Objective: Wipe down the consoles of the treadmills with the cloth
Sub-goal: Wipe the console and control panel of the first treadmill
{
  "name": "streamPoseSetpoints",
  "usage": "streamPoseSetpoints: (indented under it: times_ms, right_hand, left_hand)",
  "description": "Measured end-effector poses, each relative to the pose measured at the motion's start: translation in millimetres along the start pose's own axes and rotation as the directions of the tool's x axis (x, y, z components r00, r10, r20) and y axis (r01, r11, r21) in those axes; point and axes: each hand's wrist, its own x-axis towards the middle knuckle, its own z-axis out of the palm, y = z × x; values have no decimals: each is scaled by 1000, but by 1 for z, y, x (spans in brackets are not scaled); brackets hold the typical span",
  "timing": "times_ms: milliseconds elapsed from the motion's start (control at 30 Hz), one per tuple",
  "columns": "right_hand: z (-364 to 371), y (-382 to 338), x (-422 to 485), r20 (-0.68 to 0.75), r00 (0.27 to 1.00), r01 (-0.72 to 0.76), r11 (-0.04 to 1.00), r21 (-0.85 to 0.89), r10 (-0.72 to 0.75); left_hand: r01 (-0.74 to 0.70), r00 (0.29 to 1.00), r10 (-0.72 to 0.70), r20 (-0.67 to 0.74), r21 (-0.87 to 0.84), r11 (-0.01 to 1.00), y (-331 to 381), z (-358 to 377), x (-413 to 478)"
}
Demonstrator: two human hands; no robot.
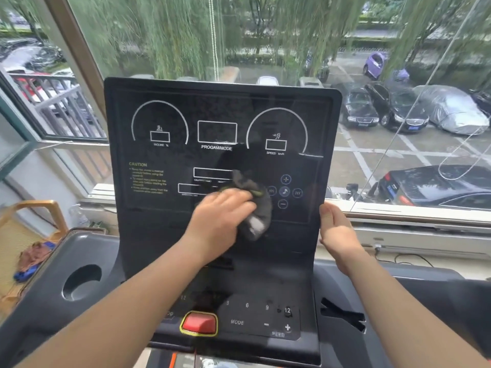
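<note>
Under the curled fingers of the left hand a bunched dark cloth is gripped and pressed to the console — round buttons just right of it, dials well above. Farther right, the right hand braces the panel's edge; how its fingers curl I cannot tell.

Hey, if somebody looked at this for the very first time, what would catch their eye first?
The tall black console fills the middle. The left hand holds a dark cloth against its lower centre, and the right hand holds its right edge. Near the bottom, a red button ringed in yellow stands out. Behind, the window shows parked cars.
</note>
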Motion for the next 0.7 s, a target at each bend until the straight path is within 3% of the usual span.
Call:
streamPoseSetpoints:
  times_ms: [133, 200, 333, 400, 567, 700]
  right_hand:
    - [2, 5, 6, -3, 1000, 20, 1000, 14, -20]
    - [5, 4, 4, 0, 1000, 24, 999, 31, -24]
    - [1, 12, 10, 63, 996, -70, 985, 156, 61]
    - [-8, 6, 6, 134, 983, -156, 952, 262, 124]
    - [-6, -2, 1, 97, 987, -148, 962, 228, 128]
    - [6, 5, -1, -42, 995, -84, 987, 134, 90]
  left_hand:
    - [251, 958, -263, -115, -107, 962, 6, -2, 4]
    - [285, 945, -308, -111, -180, 941, 32, 3, 17]
    - [67, 998, -65, 15, -212, 975, 96, 27, 47]
    - [54, 998, -45, 47, -232, 971, 111, 35, 54]
    - [-111, 974, 131, 188, -113, 987, 87, 30, 27]
    - [33, 947, 9, 322, -124, 992, 73, 14, 16]
